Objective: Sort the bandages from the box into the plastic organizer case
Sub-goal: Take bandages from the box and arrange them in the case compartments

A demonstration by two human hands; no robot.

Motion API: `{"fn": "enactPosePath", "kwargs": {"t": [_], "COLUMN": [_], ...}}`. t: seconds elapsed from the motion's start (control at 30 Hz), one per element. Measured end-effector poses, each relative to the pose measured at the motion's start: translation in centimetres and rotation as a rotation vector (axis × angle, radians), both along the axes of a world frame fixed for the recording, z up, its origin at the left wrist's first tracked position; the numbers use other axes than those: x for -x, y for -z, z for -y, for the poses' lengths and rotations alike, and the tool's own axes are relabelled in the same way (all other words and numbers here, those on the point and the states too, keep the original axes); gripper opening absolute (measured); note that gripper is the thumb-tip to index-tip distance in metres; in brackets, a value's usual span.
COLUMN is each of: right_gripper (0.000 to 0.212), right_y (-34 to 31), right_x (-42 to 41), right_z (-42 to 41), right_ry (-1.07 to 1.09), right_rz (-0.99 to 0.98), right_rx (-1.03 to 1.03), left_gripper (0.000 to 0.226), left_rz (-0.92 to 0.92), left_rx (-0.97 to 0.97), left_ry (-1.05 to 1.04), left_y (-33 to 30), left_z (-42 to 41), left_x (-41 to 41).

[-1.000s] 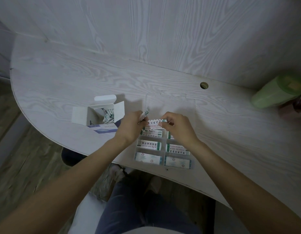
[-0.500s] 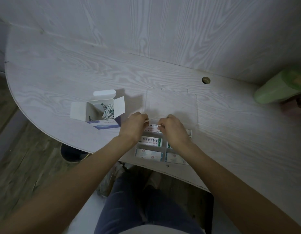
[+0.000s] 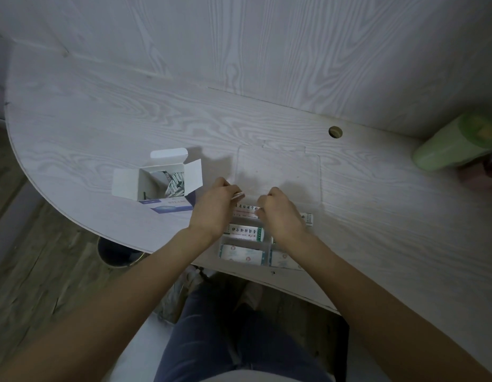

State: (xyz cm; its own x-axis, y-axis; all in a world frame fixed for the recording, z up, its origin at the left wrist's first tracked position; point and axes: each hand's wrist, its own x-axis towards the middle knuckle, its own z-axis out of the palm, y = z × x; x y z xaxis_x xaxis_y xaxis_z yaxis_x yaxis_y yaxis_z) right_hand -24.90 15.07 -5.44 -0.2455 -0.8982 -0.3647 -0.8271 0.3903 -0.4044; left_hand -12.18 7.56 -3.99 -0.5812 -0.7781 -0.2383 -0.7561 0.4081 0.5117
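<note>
A clear plastic organizer case (image 3: 266,245) lies at the table's near edge, its lid (image 3: 278,172) folded flat behind it. Wrapped bandages (image 3: 246,232) fill several of its compartments. My left hand (image 3: 214,208) hovers over the case's upper left and pinches a few bandages (image 3: 237,195) at its fingertips. My right hand (image 3: 280,213) is curled over the upper right compartments and touches a bandage (image 3: 246,210) lying in the top left one; what its fingers hold is hidden. The open white and blue box (image 3: 159,183), left of the case, contains more bandages.
A green cylindrical object (image 3: 454,144) lies at the table's right end by the wall. A round cable hole (image 3: 335,132) sits behind the case. My legs and a dark round bin (image 3: 115,255) are below the curved table edge.
Both hands have come down from above the case onto its upper compartments. The bandage once held up between them now lies in the top compartment.
</note>
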Motion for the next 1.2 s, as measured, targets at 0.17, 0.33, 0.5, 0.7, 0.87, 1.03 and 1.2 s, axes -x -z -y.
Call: {"fn": "enactPosePath", "kwargs": {"t": [0.17, 0.33, 0.5, 0.7, 0.87, 1.03, 1.2], "right_gripper": [0.027, 0.014, 0.010, 0.017, 0.015, 0.015, 0.012], "right_y": [-3.3, -4.6, -4.7, -4.4, -2.7, -0.3, -0.2], "right_x": [1.3, 1.5, 1.0, 1.6, 1.5, 1.2, 0.3], "right_z": [-0.1, -0.2, 0.1, 0.1, 0.4, 0.3, 0.3], "right_ry": [0.275, 0.460, 0.510, 0.534, 0.597, 0.705, 0.483], "right_rz": [0.596, 0.924, 0.893, 0.938, 0.805, 0.612, 0.386], "right_rx": [0.180, 0.216, 0.298, 0.294, 0.301, 0.279, 0.241], "left_gripper": [0.016, 0.010, 0.018, 0.033, 0.029, 0.038, 0.038], "left_rz": [-0.378, -0.339, -0.274, -0.448, -0.397, -0.407, -0.423], "left_rx": [-0.733, -0.873, -0.864, -0.936, -0.682, -0.392, -0.513], "left_ry": [-0.248, -0.206, -0.031, -0.209, -0.220, -0.266, -0.293], "left_y": [-2.7, -3.7, -4.2, -3.8, -3.2, -3.1, -3.3], "left_z": [-0.2, 0.6, -0.7, -0.7, -0.1, 1.1, 1.2], "left_x": [0.6, 0.6, 0.8, -0.2, -0.5, -1.0, -1.0]}}
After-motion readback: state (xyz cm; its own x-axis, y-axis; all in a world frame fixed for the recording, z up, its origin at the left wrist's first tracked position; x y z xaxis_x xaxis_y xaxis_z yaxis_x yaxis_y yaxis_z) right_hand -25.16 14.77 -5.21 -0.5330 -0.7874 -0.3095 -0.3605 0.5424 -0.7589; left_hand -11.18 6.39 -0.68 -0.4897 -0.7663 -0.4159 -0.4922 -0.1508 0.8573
